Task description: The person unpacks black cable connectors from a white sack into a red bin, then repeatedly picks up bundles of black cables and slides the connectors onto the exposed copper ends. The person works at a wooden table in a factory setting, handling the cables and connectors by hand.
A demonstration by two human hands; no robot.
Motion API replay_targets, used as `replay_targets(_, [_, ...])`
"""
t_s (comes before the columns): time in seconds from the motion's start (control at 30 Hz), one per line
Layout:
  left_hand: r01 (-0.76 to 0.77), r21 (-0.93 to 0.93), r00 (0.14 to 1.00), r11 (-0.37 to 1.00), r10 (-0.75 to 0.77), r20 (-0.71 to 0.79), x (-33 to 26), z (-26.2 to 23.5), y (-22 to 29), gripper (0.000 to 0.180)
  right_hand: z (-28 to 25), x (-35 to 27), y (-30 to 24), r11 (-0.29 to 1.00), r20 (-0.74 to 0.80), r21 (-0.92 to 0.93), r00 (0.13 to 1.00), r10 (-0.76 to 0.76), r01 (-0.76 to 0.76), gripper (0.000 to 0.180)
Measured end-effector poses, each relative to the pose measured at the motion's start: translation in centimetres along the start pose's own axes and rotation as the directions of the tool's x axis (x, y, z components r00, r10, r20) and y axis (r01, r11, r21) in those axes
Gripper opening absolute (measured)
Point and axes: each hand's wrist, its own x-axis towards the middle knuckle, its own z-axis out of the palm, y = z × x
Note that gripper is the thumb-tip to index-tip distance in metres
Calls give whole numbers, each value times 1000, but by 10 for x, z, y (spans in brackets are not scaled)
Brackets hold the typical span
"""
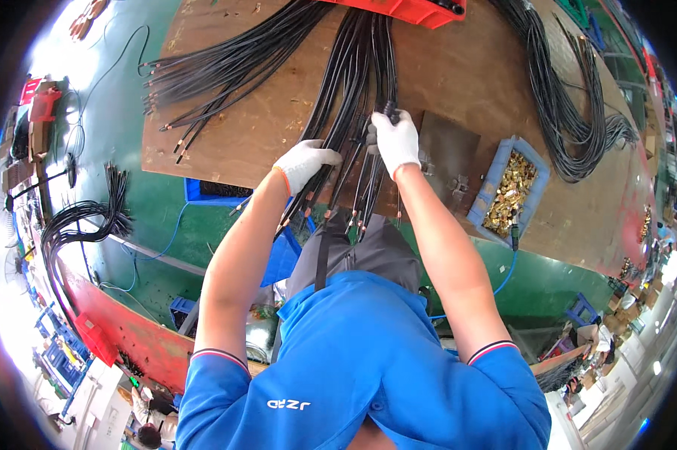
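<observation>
- Far to the left, past the surface (458, 82), a bent bundle of black cables (83, 212) hangs over a red edge.
- On the far left of the surface, fanned cables (241, 64) spread out, their bare copper ends pointing left.
- The left hand (301, 163), in a white glove, is curled partway closed around the left strands of the central cables (346, 71), its thumb laid across them; the fingers underneath are hidden.
- These central cables run from the red bin (421, 10) at the far side toward the person, their copper-tipped ends hanging past the near edge, between the forearms.
- The right hand (393, 141), also gloved, is closed in a fist on the right strands; a dark piece by its thumb is too small to identify.
- Just right of that hand lies a dark flat plate (449, 146).
- Farther right, a blue tray (490, 186) holds brass-coloured pieces (512, 187).
- At the far right, a thick bundle (552, 97) of black cables bends across the surface.
</observation>
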Motion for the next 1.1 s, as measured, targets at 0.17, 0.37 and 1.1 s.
replay_targets(0.17, [80, -323, 986, 943, -27, 163, 7, 3, -4, 31, -27, -52, 71, 983, 104, -95, 983, -150, 160, 35])
replay_targets(0.37, [48, -93, 995, 994, -39, 94, 5, 16, 0, 23, -40, -157, 70, 996, 502, -71, 860, 90, -62, 49])
replay_targets(1.1, [-67, -43, 997, 997, 66, -30, 11, 44, -12, 23, -57, -195, 73, 983, 606, -185, 786, 126, -15, 57])
